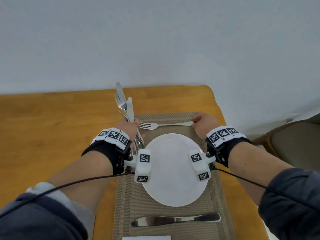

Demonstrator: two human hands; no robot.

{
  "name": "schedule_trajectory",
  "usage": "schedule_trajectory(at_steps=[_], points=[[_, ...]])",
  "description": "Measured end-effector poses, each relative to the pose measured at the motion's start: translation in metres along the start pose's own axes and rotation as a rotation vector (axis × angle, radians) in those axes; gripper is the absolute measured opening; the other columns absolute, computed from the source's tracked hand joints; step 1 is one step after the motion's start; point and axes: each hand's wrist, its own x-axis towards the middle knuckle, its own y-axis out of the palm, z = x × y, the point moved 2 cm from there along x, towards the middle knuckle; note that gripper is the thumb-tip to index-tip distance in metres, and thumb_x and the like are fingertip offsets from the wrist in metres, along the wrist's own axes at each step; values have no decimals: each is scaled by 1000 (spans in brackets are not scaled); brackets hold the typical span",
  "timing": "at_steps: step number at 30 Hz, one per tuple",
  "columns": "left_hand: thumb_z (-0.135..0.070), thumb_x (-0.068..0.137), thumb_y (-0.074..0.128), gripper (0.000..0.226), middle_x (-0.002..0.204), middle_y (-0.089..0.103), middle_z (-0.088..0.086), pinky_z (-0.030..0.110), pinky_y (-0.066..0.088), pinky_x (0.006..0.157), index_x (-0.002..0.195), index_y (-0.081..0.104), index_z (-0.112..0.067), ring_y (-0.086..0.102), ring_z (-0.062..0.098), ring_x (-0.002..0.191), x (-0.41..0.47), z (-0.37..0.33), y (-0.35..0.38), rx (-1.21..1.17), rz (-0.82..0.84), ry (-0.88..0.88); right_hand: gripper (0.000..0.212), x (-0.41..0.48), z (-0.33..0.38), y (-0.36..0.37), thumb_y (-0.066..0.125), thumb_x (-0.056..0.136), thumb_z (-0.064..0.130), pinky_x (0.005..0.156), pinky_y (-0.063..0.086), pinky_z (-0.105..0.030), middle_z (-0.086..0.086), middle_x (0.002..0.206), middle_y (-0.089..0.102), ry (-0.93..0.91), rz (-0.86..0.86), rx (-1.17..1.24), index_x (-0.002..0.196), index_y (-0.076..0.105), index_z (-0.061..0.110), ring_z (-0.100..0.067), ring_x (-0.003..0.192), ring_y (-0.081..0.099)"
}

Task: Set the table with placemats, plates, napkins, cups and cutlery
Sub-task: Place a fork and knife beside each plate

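In the head view, our right hand (205, 124) pinches the handle end of a slim silver fork (162, 125). The fork seems to lie flat on the placemat (128, 196), just above the white plate (174, 170) at frame centre. We should square it with the mat's edge before letting go. Centre left, our left hand (129, 129) is curled round the spare cutlery (124, 106).

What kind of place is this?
Likely a home dining area: a wooden table against a plain wall, a placemat set with a plate, fork and knife, and a cushioned chair at the right.
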Motion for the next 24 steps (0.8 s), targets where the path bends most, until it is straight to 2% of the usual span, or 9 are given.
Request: schedule_trajectory(at_steps=[4, 7, 8, 10, 13, 16, 20, 22, 24], points=[[-23, 94, 56, 26, 84, 63, 10, 45, 61, 62, 116, 51, -12, 65, 20, 40, 7, 15, -17, 38, -9, -4, 29, -6, 5, 23, 59, 91, 14, 82, 48, -27, -1, 118, 67, 47, 34, -4, 119, 63, 19, -23, 105, 63], [-23, 95, 55, 23, 83, 61, 11, 26, 55, 42, 112, 52, -8, 60, 14, 34, 14, 29, -21, 70, -51, 16, 28, -12, 2, 30, 57, 92, 19, 69, 49, -28, -1, 101, 66, 63, 76, 63, 119, 62, 20, -19, 83, 63], [-24, 95, 55, 22, 79, 61, 10, 25, 54, 41, 110, 52, -8, 61, 14, 35, 16, 32, -21, 71, -58, 27, 26, -13, 2, 31, 56, 92, 21, 67, 51, -29, -1, 95, 66, 76, 98, 95, 116, 64, 21, -18, 76, 61], [-25, 95, 55, 20, 68, 62, 6, 27, 57, 46, 103, 54, -7, 62, 14, 38, 20, 37, -17, 52, -28, 14, 20, -18, 4, 39, 57, 93, 21, 76, 56, -32, -2, 87, 67, 93, 191, 167, 110, 68, 20, -18, 75, 61], [-21, 95, 57, 16, 47, 64, 2, 49, 59, 74, 89, 55, -7, 64, 29, 56, 26, 51, 0, -82, 74, -118, 12, -33, 9, 61, 60, 93, 15, 84, 56, -34, -4, 75, 63, 91, 409, 339, 102, 67, 12, -18, 71, 58], [-17, 95, 57, 14, 46, 64, 4, 38, 58, 56, 88, 55, -5, 64, 23, 47, 18, 60, 25, -153, 134, -220, 4, -46, 10, 80, 64, 92, 12, 79, 58, -31, -3, 75, 61, 148, 584, 539, 93, 66, 9, -13, 66, 56], [-20, 97, 53, 29, 49, 63, 6, 31, 55, 48, 76, 57, -2, 61, 21, 44, 12, 68, 54, -119, 239, -304, 6, -50, 2, 97, 65, 91, 15, 78, 57, -33, -4, 78, 65, 202, 766, 643, 86, 63, 12, -16, 67, 60], [-23, 99, 49, 38, 51, 63, 7, 35, 55, 61, 68, 59, -3, 60, 23, 50, 11, 70, 64, -50, 283, -303, 9, -51, -3, 102, 66, 90, 14, 74, 58, -33, -4, 75, 65, 215, 806, 663, 84, 61, 12, -17, 65, 62], [-21, 99, 49, 36, 67, 64, 11, 47, 51, 88, 68, 61, -5, 60, 30, 72, 9, 69, 70, -24, 302, -302, 10, -51, -5, 103, 67, 89, 11, 64, 59, -28, -5, 75, 67, 228, 826, 674, 82, 60, 12, -17, 64, 64]])
